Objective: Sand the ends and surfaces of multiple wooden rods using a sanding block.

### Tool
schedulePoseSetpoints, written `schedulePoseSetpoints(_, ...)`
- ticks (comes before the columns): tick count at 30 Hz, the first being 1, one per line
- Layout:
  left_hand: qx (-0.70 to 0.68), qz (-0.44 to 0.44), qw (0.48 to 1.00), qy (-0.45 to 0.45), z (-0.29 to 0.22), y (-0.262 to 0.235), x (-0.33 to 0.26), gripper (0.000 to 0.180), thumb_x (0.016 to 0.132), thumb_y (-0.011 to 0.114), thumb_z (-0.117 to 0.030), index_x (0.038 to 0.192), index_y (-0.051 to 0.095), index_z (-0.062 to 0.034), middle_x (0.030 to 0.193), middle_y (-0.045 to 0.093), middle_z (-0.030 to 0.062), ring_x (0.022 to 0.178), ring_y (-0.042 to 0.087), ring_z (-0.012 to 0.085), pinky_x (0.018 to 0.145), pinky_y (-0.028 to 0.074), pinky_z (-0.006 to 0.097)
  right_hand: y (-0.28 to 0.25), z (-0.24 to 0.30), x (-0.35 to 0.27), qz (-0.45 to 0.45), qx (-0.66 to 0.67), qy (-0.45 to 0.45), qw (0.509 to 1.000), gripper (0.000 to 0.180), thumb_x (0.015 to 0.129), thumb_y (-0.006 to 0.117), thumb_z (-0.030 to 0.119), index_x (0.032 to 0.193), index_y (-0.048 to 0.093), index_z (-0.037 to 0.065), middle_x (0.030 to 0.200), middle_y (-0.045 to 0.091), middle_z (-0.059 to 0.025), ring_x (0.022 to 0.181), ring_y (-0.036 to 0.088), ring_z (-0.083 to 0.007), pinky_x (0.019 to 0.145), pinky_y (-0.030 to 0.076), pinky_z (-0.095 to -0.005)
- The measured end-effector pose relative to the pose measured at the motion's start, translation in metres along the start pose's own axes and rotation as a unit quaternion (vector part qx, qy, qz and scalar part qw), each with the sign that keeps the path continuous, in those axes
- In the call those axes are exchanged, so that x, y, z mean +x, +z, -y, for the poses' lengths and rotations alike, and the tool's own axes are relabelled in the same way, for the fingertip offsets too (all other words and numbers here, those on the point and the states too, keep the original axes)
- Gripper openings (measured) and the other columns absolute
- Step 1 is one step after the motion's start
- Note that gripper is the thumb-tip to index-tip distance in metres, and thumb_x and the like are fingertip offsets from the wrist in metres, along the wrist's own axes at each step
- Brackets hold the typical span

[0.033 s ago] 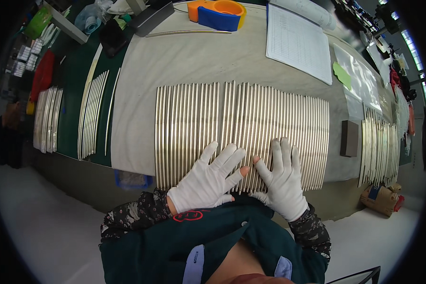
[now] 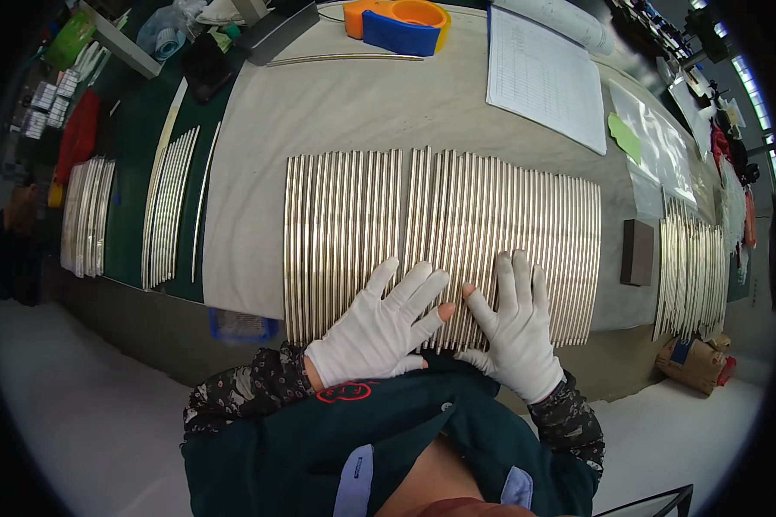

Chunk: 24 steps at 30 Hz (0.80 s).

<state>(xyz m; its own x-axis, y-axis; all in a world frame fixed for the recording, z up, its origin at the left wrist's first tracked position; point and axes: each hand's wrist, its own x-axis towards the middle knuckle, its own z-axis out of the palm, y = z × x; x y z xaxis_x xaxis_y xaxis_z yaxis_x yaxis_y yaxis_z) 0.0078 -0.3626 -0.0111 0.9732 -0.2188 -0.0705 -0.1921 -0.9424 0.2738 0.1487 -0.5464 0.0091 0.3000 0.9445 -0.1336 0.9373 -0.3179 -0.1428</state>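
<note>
A wide row of thin, shiny metal rods (image 2: 345,207) lies side by side on the cloth-covered table, with a narrow gap left of its middle. On the near part of the row my left hand (image 2: 375,323) rests flat in a white glove, fingers spread across rods on both sides of that gap. My right hand (image 2: 517,327), gloved too, lies on the rods to the right, its fingers stretched out. Bare thumb tips poke out of the gloves and point toward each other. Neither hand grips a rod; both hide the rod ends beneath them.
A grey block (image 2: 636,252) stands right of the row, with more rods (image 2: 691,271) beyond it. Further rod bundles (image 2: 171,207) lie on the left. At the back are a tape dispenser (image 2: 401,28), a single rod (image 2: 345,59) and a paper pad (image 2: 545,82).
</note>
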Motion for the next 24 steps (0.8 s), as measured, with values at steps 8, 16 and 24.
schedulePoseSetpoints(8,-0.017,0.011,0.999,-0.033,0.015,-0.015,-0.022,0.077,0.072,0.069,-0.056,0.134,0.051,-0.0159,0.148,0.033,0.0182,0.139,0.027,0.0361,0.110,0.020,0.060,-0.009,-0.013,0.017,0.014,-0.022,-0.077,0.997,0.093,0.075,0.050,0.074,0.138,0.043,0.006,0.142,0.030,-0.0321,0.135,0.025,-0.0499,0.108,0.021,-0.0611)
schedulePoseSetpoints(16,-0.024,0.009,0.998,-0.049,0.027,-0.018,-0.042,0.078,0.069,0.071,-0.055,0.133,0.051,-0.0154,0.147,0.035,0.0165,0.138,0.029,0.0350,0.110,0.021,0.059,-0.007,0.006,0.044,0.044,0.012,-0.167,0.985,0.087,0.075,0.053,0.072,0.138,0.044,0.012,0.142,0.035,-0.0260,0.136,0.028,-0.0434,0.111,0.020,-0.0568)
schedulePoseSetpoints(24,-0.024,0.020,0.997,-0.066,0.038,-0.023,-0.059,0.082,0.068,0.072,-0.054,0.136,0.047,-0.0156,0.147,0.035,0.0170,0.138,0.029,0.0343,0.111,0.019,0.058,-0.001,0.024,0.056,0.033,0.043,-0.202,0.978,0.085,0.071,0.064,0.062,0.135,0.044,0.010,0.142,0.036,-0.0249,0.134,0.031,-0.0424,0.111,0.023,-0.0532)
